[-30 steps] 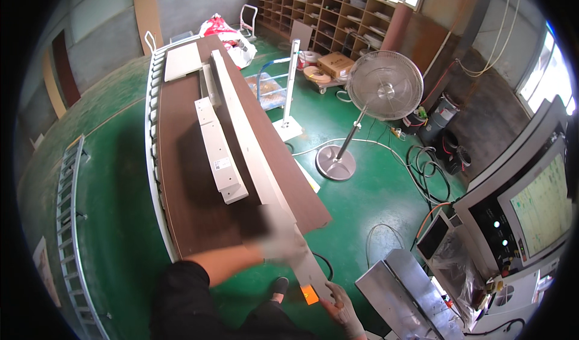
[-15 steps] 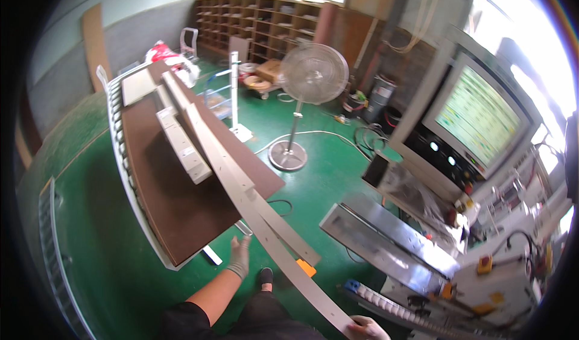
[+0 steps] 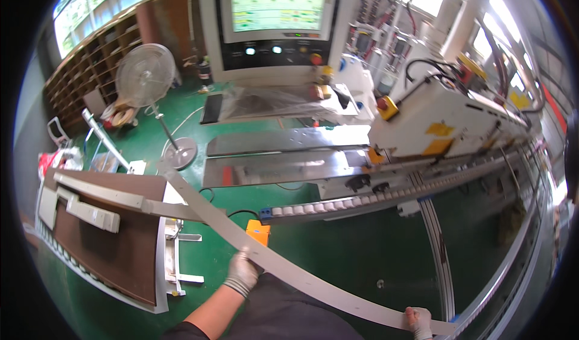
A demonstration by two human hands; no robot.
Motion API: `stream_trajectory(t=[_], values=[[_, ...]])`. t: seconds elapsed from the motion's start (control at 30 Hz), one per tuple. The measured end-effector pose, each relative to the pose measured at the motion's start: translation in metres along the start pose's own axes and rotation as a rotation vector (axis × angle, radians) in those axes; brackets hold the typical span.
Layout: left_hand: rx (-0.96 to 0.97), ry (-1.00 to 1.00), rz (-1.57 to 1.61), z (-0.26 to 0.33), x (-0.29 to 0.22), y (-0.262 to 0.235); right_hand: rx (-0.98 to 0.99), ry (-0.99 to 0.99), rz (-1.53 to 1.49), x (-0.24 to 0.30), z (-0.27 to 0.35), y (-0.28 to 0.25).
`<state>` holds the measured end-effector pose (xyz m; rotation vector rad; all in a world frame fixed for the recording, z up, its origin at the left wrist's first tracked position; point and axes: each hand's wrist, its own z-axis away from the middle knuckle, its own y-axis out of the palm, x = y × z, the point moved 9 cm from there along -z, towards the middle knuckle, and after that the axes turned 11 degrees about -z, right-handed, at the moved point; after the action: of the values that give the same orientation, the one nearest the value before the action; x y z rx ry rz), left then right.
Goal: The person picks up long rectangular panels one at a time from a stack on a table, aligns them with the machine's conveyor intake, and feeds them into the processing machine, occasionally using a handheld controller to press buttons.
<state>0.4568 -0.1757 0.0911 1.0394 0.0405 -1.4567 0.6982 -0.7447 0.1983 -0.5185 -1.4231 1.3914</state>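
Observation:
A long, narrow, pale panel strip (image 3: pixel 307 283) slants across in front of me, from the middle left down to the lower right. My left hand (image 3: pixel 242 270), in a light glove, grips its near edge around the middle of the picture. Close to the strip's right end, my right hand (image 3: pixel 418 322), also gloved, is closed around it. To the left stands a table with a brown top (image 3: pixel 102 255). Several pale strips (image 3: pixel 99 188) lie on it, one jutting past its right side, beside a shorter pale piece (image 3: pixel 90 212).
Ahead are a control console with a lit screen (image 3: pixel 277 5), metal plates (image 3: pixel 289 165) and a white machine (image 3: pixel 446 117). A roller rail (image 3: pixel 325 207) runs beyond the strip. An orange box (image 3: pixel 258 231) is on the green floor; a fan (image 3: pixel 145 75) stands farther left.
My view has turned right, toward the machine. My left hand, open and off the strip before, now grips it. The strip has come away from the table, with my right hand still on its end.

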Motion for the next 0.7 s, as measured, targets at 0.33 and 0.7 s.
stream_trajectory(t=[0.33, 0.7], values=[[0.367, -0.282, -0.511, -0.025, 0.139, 0.141, -0.070, 0.655, -0.187, -0.086, 0.199, 0.069], [1.139, -0.587, -1.157, -0.022, 0.195, 0.176, -0.116, 0.699, 0.041, -0.039, 0.144, 0.080]])
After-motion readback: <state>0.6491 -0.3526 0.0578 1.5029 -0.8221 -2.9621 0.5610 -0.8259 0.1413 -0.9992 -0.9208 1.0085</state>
